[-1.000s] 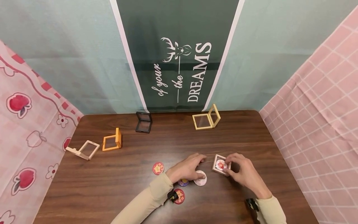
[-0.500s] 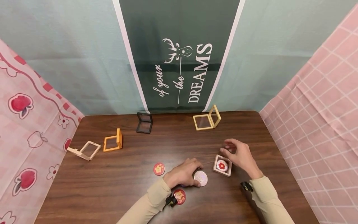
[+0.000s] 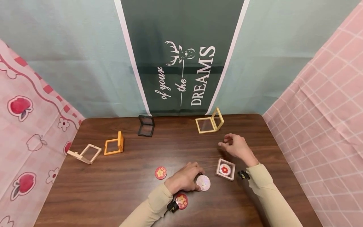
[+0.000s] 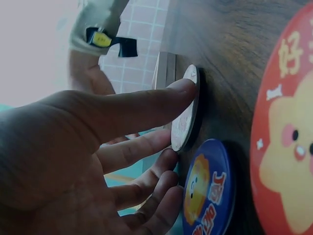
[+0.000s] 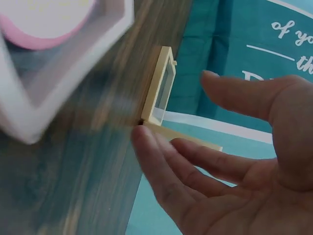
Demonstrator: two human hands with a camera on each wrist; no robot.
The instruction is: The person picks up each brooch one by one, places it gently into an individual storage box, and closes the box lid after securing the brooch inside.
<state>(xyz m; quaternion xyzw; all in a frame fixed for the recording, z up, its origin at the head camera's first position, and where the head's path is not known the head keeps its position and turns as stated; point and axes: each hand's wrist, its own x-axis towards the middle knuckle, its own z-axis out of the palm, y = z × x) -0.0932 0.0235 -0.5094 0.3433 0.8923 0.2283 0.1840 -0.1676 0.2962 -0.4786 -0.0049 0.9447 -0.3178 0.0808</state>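
Note:
My left hand [image 3: 184,178] pinches the edge of a white round badge [image 3: 203,183] between thumb and forefinger, the badge low at the table. In the left wrist view the thumb lies on the rim of the white badge [image 4: 184,115], and a blue badge [image 4: 208,188] is beside the fingertips. My right hand [image 3: 238,148] is empty above the table, fingers loosely bent. Just in front of it lies a pale pink square frame [image 3: 226,178] with a red-flower badge [image 3: 225,169] inside. Behind it stands a yellow hinged frame [image 3: 206,125], lid raised.
Black [image 3: 146,130], orange [image 3: 114,146] and pale [image 3: 90,153] hinged frames stand unfolded at the back and left. One red star badge [image 3: 160,172] lies left of my left hand, another [image 3: 181,201] beside the left wrist. Pink cloth [image 3: 312,104] hangs at the right.
My right hand has let go of the pink frame and moved away towards the yellow one. My left hand has shifted slightly left, its thumb going from the white badge's top to its edge.

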